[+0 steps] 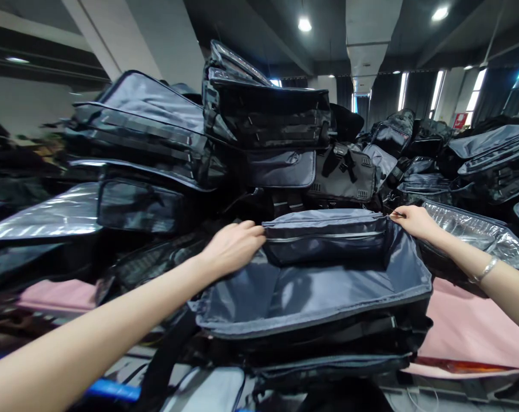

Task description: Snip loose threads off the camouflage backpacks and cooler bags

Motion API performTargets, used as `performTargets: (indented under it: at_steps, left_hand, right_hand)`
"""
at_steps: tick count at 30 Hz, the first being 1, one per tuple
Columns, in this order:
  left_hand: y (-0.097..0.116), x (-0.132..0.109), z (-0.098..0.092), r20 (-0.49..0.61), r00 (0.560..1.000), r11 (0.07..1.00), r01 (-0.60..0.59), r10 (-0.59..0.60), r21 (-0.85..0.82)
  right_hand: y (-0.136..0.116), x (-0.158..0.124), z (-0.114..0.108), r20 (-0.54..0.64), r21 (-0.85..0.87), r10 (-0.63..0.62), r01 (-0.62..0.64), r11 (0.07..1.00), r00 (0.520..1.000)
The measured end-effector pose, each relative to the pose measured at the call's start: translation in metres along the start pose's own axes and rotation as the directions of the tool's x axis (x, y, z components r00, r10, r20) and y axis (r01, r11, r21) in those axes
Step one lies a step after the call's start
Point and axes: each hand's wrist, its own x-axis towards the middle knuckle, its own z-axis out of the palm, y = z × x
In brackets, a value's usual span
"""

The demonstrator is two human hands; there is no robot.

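Note:
An opened black bag [328,286] with a blue-grey lining sits in front of me, its mouth facing up. Along its far inner side runs a pocket [328,243] with a light zipper strip. My left hand [236,246] grips the far left corner of the bag's edge, fingers curled over it. At the far right corner, my right hand [416,221] pinches the edge between thumb and fingers. A black strap [167,355] hangs from the bag's left side.
Piled bags [263,114] rise high behind the bag, some with silvery linings. More bags [431,149] are heaped at the right back. Pink sheeting [478,326] lies to the right. A blue rod-like object [113,390] is at the lower left.

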Motion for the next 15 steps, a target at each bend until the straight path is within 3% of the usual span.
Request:
performTargets:
  at_steps: [3, 5, 7, 11, 15]
  left_hand:
    - [-0.03, -0.03, 0.003, 0.007, 0.978, 0.972, 0.208, -0.208, -0.113]
    - [-0.034, -0.038, 0.007, -0.011, 0.924, 0.895, 0.369, -0.383, -0.249]
    - [-0.03, -0.037, 0.013, -0.008, 0.87, 0.793, 0.445, -0.492, -0.416]
    - [-0.012, -0.022, 0.018, 0.119, 0.858, 0.636, 0.457, -0.5, -0.622]
    - [0.002, -0.023, 0.008, 0.21, 0.807, 0.621, 0.565, -0.551, -0.544]
  right_hand:
    - [-0.001, 0.004, 0.0, -0.006, -0.028, -0.004, 0.004, 1.0, 1.0]
    - [-0.004, 0.006, 0.0, -0.004, -0.052, -0.001, 0.001, 0.999, 1.0]
    - [-0.007, 0.006, -0.002, -0.001, -0.076, 0.002, -0.002, 0.997, 1.0]
    - [-0.012, -0.01, -0.009, 0.017, -0.06, -0.021, 0.022, 0.998, 1.0]
    - [-0.019, -0.049, -0.023, -0.035, -0.099, -0.062, 0.058, 0.993, 0.997]
